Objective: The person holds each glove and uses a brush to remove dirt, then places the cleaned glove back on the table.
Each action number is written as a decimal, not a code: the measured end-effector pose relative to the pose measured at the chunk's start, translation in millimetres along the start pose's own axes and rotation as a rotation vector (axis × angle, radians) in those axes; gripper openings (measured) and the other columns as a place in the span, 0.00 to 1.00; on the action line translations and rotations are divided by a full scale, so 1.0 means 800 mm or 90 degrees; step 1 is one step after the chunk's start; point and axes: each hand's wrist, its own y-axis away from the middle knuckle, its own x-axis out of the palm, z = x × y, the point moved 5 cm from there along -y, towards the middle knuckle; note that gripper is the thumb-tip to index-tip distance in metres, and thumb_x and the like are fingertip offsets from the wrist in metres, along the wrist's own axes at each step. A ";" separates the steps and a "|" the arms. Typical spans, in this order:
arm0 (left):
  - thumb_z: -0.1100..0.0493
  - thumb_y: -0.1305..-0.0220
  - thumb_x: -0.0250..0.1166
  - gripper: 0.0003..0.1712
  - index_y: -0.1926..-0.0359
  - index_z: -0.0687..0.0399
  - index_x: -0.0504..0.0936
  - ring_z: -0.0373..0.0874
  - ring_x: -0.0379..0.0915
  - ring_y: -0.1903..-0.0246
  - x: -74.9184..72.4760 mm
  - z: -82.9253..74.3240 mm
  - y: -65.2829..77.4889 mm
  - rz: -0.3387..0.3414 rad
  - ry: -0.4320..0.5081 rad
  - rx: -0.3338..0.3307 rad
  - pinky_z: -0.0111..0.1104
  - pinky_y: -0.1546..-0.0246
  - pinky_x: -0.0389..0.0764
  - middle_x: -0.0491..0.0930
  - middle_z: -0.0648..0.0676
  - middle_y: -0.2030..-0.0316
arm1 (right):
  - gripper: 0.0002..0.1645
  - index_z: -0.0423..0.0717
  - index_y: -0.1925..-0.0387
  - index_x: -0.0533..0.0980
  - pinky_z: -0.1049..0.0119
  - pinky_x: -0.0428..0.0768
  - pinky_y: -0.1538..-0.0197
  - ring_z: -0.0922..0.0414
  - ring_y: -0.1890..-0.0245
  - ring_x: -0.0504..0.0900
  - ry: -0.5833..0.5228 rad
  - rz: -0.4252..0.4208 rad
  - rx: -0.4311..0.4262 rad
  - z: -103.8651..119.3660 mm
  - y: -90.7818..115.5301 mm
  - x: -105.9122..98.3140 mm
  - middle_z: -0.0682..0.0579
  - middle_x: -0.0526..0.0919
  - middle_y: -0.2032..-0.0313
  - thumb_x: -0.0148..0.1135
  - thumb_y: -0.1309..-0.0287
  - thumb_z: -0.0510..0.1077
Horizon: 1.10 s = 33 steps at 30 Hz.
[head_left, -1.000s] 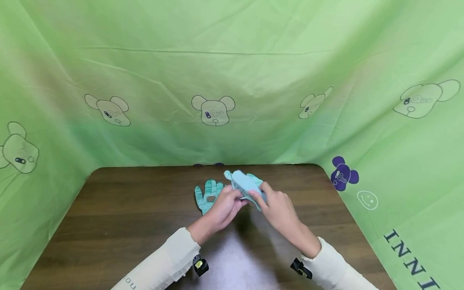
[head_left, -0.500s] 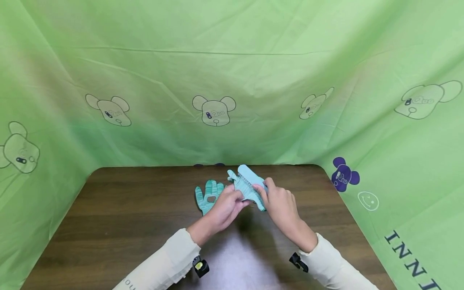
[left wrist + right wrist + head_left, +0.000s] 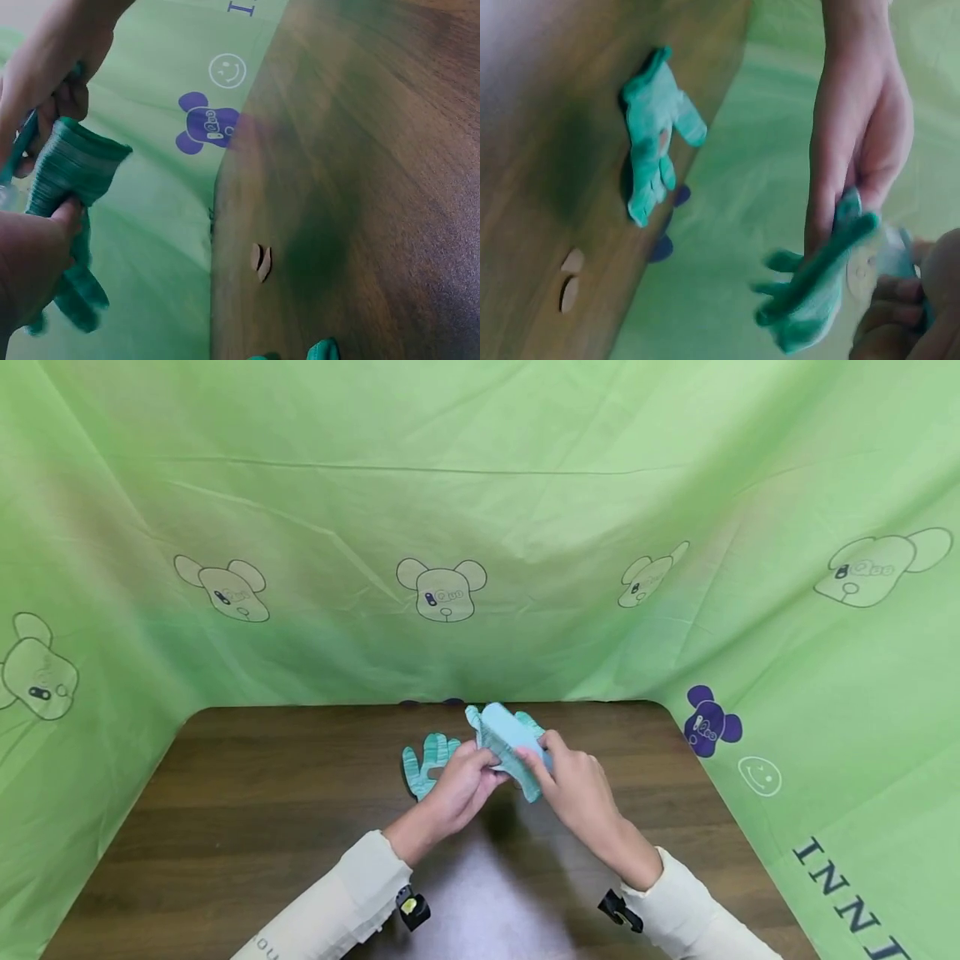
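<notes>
My left hand (image 3: 459, 787) pinches a teal knit glove (image 3: 528, 783) raised above the table, thumb on top of the fabric. In the left wrist view the held glove (image 3: 79, 169) shows its cuff upward and its fingers hanging down. My right hand (image 3: 583, 789) grips a light-blue brush (image 3: 506, 728), its flat back up and lying over the glove; the bristle side is hidden now. A second teal glove (image 3: 429, 752) lies on the table behind my left hand, a brown oval on it, as the right wrist view shows that glove (image 3: 651, 112) more fully.
Two small brown oval pieces (image 3: 261, 262) lie on the dark wooden table (image 3: 285, 810), hidden from the head view. A green printed curtain (image 3: 442, 510) walls the table at the back and both sides. Black wrist cameras (image 3: 412, 908) sit at both sleeves.
The brush in my right hand swung up and right half a second ago, showing its bristles, and is now back down-left over the glove. The held glove tilts slightly; my left hand barely shifts.
</notes>
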 end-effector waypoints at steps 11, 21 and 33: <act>0.75 0.34 0.35 0.37 0.23 0.71 0.50 0.57 0.53 0.23 0.003 0.009 0.009 0.012 -0.016 -0.028 0.50 0.24 0.59 0.55 0.65 0.22 | 0.22 0.42 0.64 0.71 0.65 0.60 0.87 0.57 0.90 0.62 0.106 -0.076 -0.071 -0.006 0.014 0.007 0.58 0.62 0.90 0.61 0.32 0.58; 0.75 0.37 0.37 0.37 0.24 0.72 0.55 0.53 0.56 0.25 0.008 0.002 0.006 0.011 -0.047 -0.027 0.51 0.24 0.61 0.58 0.66 0.23 | 0.17 0.43 0.64 0.73 0.60 0.64 0.87 0.53 0.90 0.66 0.084 -0.087 -0.023 -0.022 -0.002 0.001 0.55 0.64 0.91 0.69 0.36 0.50; 0.75 0.36 0.38 0.26 0.36 0.74 0.62 0.45 0.70 0.42 -0.007 0.004 0.004 -0.038 -0.055 -0.021 0.38 0.36 0.76 0.70 0.59 0.41 | 0.16 0.42 0.61 0.75 0.53 0.72 0.81 0.50 0.85 0.71 0.011 -0.043 0.069 -0.041 -0.009 -0.001 0.50 0.70 0.87 0.64 0.32 0.52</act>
